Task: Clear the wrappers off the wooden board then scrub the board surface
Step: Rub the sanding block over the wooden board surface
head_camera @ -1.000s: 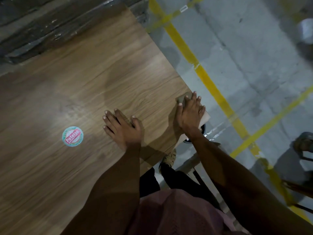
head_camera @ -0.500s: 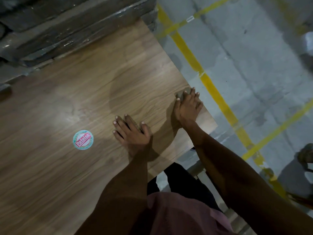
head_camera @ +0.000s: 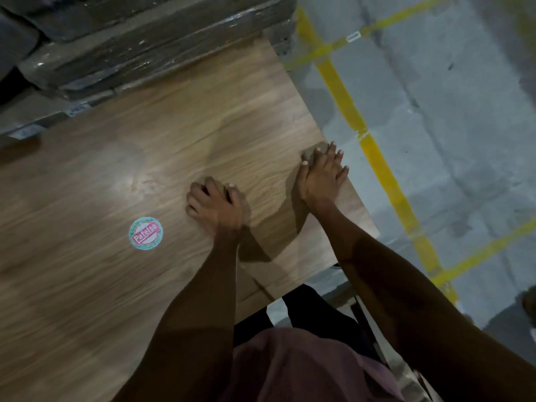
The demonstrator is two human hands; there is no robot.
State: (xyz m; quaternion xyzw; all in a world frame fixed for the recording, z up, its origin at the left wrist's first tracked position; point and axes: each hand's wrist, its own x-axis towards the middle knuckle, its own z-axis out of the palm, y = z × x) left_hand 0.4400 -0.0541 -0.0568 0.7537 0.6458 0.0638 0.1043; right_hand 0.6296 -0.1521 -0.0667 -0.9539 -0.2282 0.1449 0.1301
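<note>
Near edge first: your left hand (head_camera: 213, 206) sits on the wooden board (head_camera: 121, 285), right of the round sticker (head_camera: 146, 233). A second ago its fingers lay spread and flat; now they are curled under, knuckles up — whether anything is pinched beneath them you cannot tell from here. Judgement: the hand is either bracing the board or shifting its weight, not scrubbing.

Farther out, at the board's right edge: your right hand (head_camera: 322, 175) lies flat, fingers straight and together, pressing a small grey-brown scrub pad (head_camera: 311, 152) against the surface. Only the far-left corner of the pad shows past the fingertips. Against the earlier frames the hand and pad have travelled from the near right corner up along the edge, farther from you.

No loose wrappers are visible on the board; the sticker, apart from both hands, is the only thing left on the wood. Judgement: clearing looks done and the scrubbing step is in hand, early on — the strokes so far cover only the right margin.

A faint darker patch shows on the wood beyond the two hands; wet or shadow, not clear.

Far side: wrapped stacked boards (head_camera: 150, 44) abut the board's far edge. Right of it, grey floor with yellow lines (head_camera: 374, 152).
</note>
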